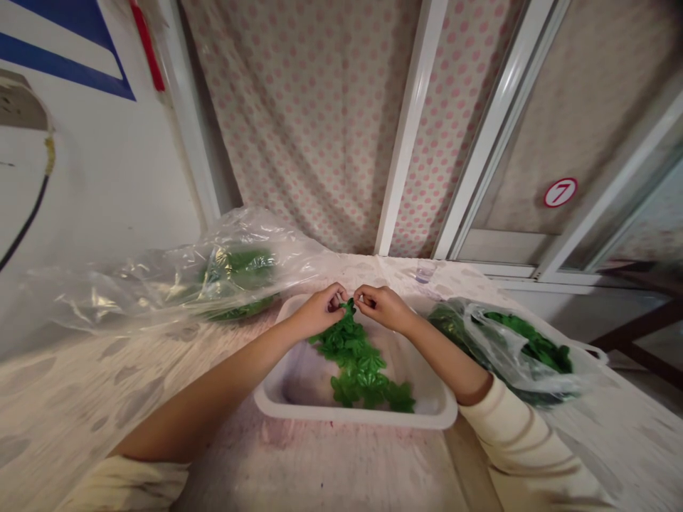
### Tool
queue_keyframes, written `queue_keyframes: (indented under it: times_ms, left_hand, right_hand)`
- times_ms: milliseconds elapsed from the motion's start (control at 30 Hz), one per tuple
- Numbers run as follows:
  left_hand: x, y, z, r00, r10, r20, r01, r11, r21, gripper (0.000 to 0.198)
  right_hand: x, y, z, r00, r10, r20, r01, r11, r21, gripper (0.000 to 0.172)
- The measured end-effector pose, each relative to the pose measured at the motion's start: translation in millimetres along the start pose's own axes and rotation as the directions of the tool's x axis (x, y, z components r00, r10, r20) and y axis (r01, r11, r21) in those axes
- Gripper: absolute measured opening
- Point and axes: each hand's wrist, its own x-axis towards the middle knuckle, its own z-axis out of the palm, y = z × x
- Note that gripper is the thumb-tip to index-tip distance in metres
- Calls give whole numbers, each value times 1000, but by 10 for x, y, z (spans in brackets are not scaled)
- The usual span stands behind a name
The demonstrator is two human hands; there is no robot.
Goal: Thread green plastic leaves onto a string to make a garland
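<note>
A strand of green artificial leaves (357, 366) lies along a white plastic tray (352, 417), with its top end lifted. My left hand (320, 311) and my right hand (383, 307) meet above the tray's far rim. Their fingertips pinch the top of the strand between them. The fingers partly hide what they hold, so its exact part cannot be made out. The lower leaves rest on the tray floor near the front rim.
Clear plastic bags holding green leaves lie on both sides of the tray (240, 267) (506, 348). A small clear cup (425, 271) stands behind the tray. A patterned cover spreads over the table. Behind it hang a pink-dotted curtain and white door frames.
</note>
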Motion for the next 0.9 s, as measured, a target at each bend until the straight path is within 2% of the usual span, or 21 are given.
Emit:
queue_keyframes:
  times_ms: [367,900]
  left_hand:
    - [11,8,-4,999,-38,33,37,998,47,20]
    - [32,4,2,999,-39,33,34,989,142,16]
  right_hand:
    - [-1,-24,-4,999,-18,40,19,1000,-10,10]
    - [-4,-27,-3,999,-29,15,29,1000,-9,7]
